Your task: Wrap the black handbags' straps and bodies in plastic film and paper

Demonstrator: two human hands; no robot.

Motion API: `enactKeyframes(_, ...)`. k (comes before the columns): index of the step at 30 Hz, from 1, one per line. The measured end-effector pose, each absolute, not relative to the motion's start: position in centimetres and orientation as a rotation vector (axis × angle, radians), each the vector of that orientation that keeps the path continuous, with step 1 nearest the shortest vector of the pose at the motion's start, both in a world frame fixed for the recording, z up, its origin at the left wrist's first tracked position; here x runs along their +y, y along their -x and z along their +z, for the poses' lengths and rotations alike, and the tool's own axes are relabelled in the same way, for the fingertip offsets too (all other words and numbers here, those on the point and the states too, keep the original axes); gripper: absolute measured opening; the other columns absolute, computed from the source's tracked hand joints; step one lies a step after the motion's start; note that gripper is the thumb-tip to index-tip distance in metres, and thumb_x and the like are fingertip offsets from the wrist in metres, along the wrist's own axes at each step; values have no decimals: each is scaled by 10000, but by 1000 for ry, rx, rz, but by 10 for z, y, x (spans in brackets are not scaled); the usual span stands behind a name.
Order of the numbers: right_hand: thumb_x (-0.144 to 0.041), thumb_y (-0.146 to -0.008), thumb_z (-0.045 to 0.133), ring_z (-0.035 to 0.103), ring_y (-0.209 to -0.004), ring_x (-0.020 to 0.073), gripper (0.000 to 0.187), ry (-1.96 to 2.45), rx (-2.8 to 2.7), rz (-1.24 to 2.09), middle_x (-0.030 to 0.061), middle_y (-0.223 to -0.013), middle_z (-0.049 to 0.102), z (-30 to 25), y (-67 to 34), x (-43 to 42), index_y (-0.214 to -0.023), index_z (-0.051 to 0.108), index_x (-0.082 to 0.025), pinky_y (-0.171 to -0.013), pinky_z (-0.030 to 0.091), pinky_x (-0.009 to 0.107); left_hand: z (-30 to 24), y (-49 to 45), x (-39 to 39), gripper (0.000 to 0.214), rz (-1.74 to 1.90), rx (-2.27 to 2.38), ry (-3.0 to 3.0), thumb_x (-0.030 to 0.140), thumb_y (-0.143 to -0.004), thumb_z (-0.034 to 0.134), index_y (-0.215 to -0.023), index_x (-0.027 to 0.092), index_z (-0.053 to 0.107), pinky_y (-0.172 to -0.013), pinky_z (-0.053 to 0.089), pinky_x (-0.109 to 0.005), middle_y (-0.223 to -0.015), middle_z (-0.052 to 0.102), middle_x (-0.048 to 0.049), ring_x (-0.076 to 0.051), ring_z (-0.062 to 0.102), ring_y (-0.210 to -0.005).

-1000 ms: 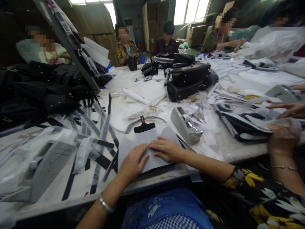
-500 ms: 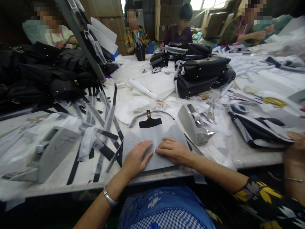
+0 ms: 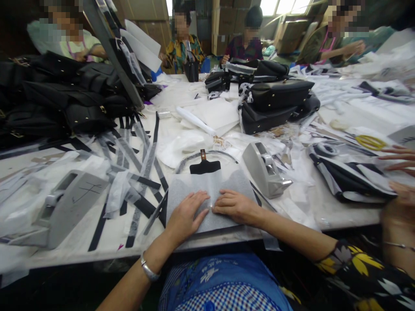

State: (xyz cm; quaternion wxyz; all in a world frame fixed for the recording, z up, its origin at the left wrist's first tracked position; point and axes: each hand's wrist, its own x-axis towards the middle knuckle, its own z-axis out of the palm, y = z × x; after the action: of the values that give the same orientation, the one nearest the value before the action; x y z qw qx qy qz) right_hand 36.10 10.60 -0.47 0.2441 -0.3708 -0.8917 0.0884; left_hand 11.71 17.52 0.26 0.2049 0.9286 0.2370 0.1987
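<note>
A thin white wrapping sheet [image 3: 227, 222] covers the black bag lying flat before me at the table's front edge. My left hand [image 3: 188, 214] rests on the sheet with fingers stretched out and thumb apart. Close to it on the right, my right hand [image 3: 238, 207] lies on the same sheet, fingers extended toward the middle. Between the fingertips runs a shiny strip that looks like clear tape. Beyond the sheet's far edge show a black flap with a buckle tab [image 3: 205, 167] and a wrapped handle [image 3: 223, 153] arching behind it.
Grey tape dispensers stand right [image 3: 264, 168] and left [image 3: 71, 207]. Black straps [image 3: 132, 203] lie scattered at left. Black bags are piled left [image 3: 65, 95] and at centre back [image 3: 279, 95]. A co-worker's hand [image 3: 402, 157] is by another bag [image 3: 350, 177]. Several people sit across.
My right hand has shifted slightly, its fingertips now closer to my left. At right, the co-worker's hand has reached further over their bag. The sheet stays in place.
</note>
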Motion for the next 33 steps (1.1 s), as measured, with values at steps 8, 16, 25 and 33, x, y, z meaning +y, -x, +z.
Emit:
enactKeyframes(8,-174,-991,476,606,-1238,212,322,1104,-2283,179,137,-1266,687,-9,-357,102,-1264,644,-133,-1098,459,414,-4,-116,172,276,667,595,-2728,238,-990,508,-1198,169,677,-1079,464,-515,-1276,686,-127,-264,605,-1244)
enactKeyframes(16,-322,-1008,477,400,-1432,275,434,1439,-2445,357,75,-1438,572,6,-357,98,-1426,533,-216,-1211,228,547,14,-106,179,403,258,566,-2860,347,-987,490,-1366,237,572,-1173,262,-605,-1462,547,-78,-290,455,-1386)
enactKeyframes(25,-483,-976,507,275,-1494,284,595,1405,-2539,345,78,-1583,374,10,-367,98,-1510,411,-239,-1212,256,542,-8,-91,189,511,447,457,-3158,373,-930,550,-1432,281,518,-1236,51,-482,-1500,509,-28,-270,413,-1407)
enactKeyframes(33,-487,-979,514,524,-1340,274,541,1483,-2313,145,156,-1366,621,3,-373,115,-1385,552,-132,-1099,487,437,-8,-95,228,383,470,465,-3180,305,-984,450,-1296,176,631,-1148,349,-356,-1355,645,-62,-212,589,-1239)
